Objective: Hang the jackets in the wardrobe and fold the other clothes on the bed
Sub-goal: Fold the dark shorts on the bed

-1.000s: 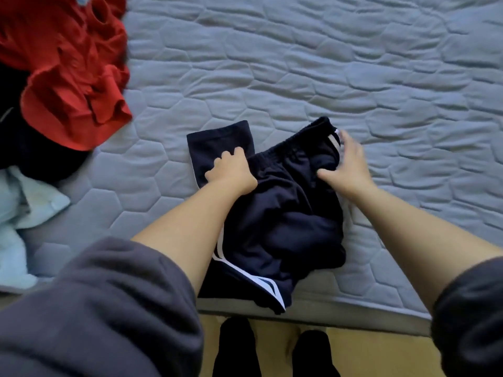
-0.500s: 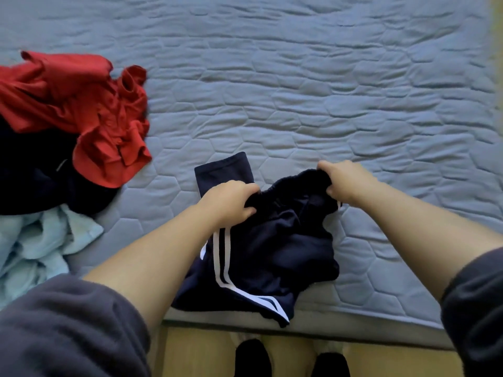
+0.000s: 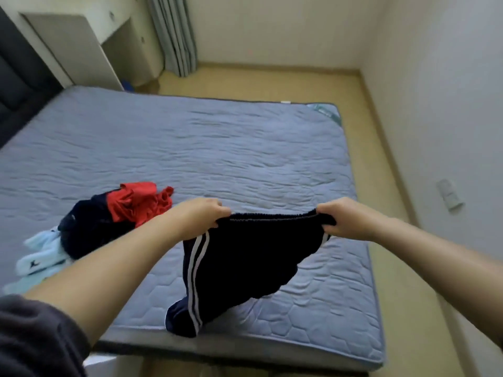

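On the near left part of the bed [image 3: 245, 148] lies a pile of clothes [image 3: 89, 227]. Above the bed's near edge, the left hand [image 3: 201, 216] pinches one waistband end of the navy shorts [image 3: 245, 262]. The right hand [image 3: 345, 219] pinches the other, and the shorts hang stretched between them.

Pale walls [image 3: 435, 77], yellowish floor [image 3: 258, 80]. Grey curtain [image 3: 174, 34] in far corner, white cabinet [image 3: 73, 44] beside it. Dark headboard [image 3: 19, 77] left of grey quilted bed [image 3: 217, 148]. Socket plate [image 3: 449, 197] low on right wall.
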`<state>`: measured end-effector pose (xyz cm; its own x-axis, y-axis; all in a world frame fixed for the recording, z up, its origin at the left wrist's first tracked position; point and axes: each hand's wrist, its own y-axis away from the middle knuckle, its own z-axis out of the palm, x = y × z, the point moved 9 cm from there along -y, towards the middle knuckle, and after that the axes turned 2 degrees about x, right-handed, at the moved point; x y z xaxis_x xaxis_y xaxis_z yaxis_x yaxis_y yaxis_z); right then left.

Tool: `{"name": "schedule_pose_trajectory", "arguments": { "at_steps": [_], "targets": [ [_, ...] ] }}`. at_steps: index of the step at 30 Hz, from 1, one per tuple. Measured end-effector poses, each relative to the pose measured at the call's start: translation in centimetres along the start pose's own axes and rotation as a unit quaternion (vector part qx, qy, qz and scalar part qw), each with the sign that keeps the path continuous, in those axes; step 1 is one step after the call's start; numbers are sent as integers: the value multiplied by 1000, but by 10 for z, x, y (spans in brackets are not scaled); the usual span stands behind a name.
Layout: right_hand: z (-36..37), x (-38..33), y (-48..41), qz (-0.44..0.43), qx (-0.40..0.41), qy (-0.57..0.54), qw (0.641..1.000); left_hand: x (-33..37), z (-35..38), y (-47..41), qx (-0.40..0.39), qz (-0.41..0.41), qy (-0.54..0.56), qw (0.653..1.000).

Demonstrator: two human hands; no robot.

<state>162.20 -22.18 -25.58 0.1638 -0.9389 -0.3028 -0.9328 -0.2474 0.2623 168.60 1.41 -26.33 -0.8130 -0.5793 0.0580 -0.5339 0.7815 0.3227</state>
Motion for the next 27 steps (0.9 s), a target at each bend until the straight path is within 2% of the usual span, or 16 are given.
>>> {"name": "schedule_pose_trajectory", "arguments": {
  "at_steps": [3, 8, 11, 14, 17, 21, 24, 27],
  "targets": [
    [-99, -23, 48, -18, 56, 23, 998, 14, -105, 35, 42, -4, -37, 998],
    [-243, -82, 115, -75, 171, 87, 979, 36, -272, 106, 173, 2, -65, 983],
    [-317, -107, 152, -98, 231, 12, 968, 50, -363, 145, 268, 13, -74, 960],
    [-366, -131, 184, -126, 233, -106, 958, 60, -427, 173, 320, 16, -98, 942],
    [-385, -150, 201, -132, 187, -125, 965, 70, -462, 188, 333, 27, -111, 936],
    [-387, -144, 201, -47, 135, -10, 990, 77, -477, 194, 296, 37, -147, 943],
    [-404, -136, 209, 6, 173, 17, 985, 71, -477, 193, 278, 18, -153, 948],
    [-420, -138, 215, 0, 218, -8, 976, 67, -479, 191, 293, 10, -137, 946]
  ]
}}
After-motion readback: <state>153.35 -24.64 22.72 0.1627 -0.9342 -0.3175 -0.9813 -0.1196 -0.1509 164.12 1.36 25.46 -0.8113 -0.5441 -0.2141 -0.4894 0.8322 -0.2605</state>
